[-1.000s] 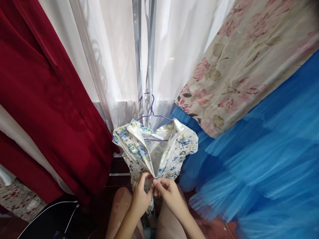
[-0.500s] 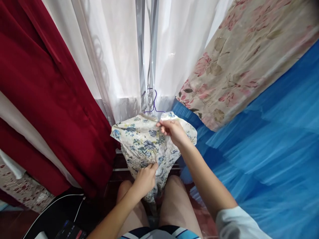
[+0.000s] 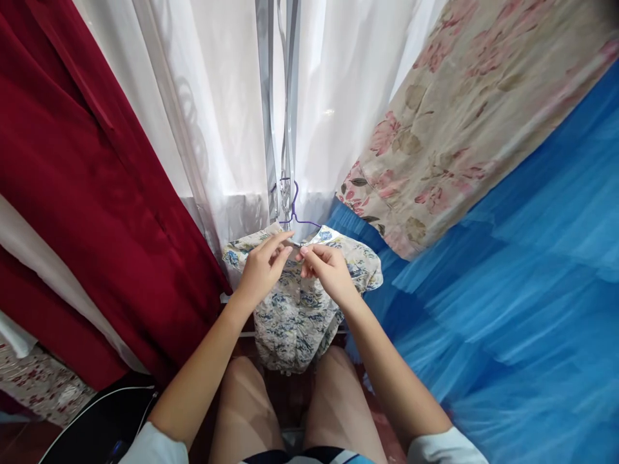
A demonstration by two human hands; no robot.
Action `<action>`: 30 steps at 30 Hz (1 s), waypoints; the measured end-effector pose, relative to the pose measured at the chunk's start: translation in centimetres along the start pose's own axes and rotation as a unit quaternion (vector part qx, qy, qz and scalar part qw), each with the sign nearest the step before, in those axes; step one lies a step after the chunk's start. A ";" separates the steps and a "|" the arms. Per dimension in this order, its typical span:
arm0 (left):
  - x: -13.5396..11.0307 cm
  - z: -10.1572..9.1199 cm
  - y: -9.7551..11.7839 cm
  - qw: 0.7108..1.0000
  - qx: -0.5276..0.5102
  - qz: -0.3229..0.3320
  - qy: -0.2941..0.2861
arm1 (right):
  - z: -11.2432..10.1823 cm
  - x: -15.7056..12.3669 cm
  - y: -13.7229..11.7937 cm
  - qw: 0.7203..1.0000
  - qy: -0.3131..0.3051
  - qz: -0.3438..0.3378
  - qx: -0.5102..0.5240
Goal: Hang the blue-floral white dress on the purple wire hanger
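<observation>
"White cloth printed with blue flowers: is that top what both hands are busy with?"

"Yes. It hangs from a purple hanger, its neckline just below the hanger's middle, one short sleeve out to each side. Its lowest visible part comes down between the person's knees. Behind is a white curtain."

"How are the hands held?"

"They meet at the neckline, almost touching. The right hand pinches with thumb and forefinger at the neck edge; whether on bare cloth or a small fastening, I cannot tell. The left hand has its forefinger stretched above its thumb, the tips slightly apart. Whether it grips any cloth is unclear."

"Which step does that look like?"

"Close finger work at the neck, I'd judge, perhaps on something that joins its two sides."

"And what would the next move call for?"

"Probably a steady right pinch, with the left hand holding the neck edge level, and only a light pull, since the hanger could tip or swing."

"What flanks them?"

"Red cloth on the left, a ruffled blue skirt on the right."
</observation>
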State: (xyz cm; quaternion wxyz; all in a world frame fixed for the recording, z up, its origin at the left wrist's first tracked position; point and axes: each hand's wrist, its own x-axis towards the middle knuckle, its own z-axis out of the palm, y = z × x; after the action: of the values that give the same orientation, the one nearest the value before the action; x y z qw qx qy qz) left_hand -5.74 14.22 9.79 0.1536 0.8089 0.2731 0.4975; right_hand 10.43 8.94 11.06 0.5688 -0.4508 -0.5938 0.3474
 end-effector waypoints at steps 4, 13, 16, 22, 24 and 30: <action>2.1 0.6 0.5 0.997 0.041 0.060 0.006 | 0.1 0.7 1.0 1.000 0.011 0.000 -0.015; 0.3 -4.2 -10.3 0.922 -0.002 -0.167 0.348 | -0.6 -2.2 6.2 0.997 0.004 0.069 -0.045; -2.1 -4.0 -15.0 0.882 -0.058 -0.260 0.389 | -1.1 -3.7 6.5 0.996 0.000 0.080 -0.040; -9.0 2.0 -15.2 0.896 -0.127 -0.345 0.250 | -3.1 -6.2 9.2 0.991 0.055 0.118 -0.013; -10.4 3.7 -13.6 0.907 -0.163 -0.351 0.167 | -4.6 -7.4 11.1 0.985 0.097 0.142 -0.015; -9.5 5.1 -6.1 0.925 -0.252 -0.281 0.040 | -8.4 -10.8 14.9 0.955 -0.010 0.241 -0.175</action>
State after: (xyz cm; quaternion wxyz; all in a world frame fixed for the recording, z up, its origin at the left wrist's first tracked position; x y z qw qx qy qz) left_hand -6.35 13.56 -2.55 0.4752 0.6131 0.3604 0.5180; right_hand 20.26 3.34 -5.68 0.3744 -0.6693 -0.5246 0.3698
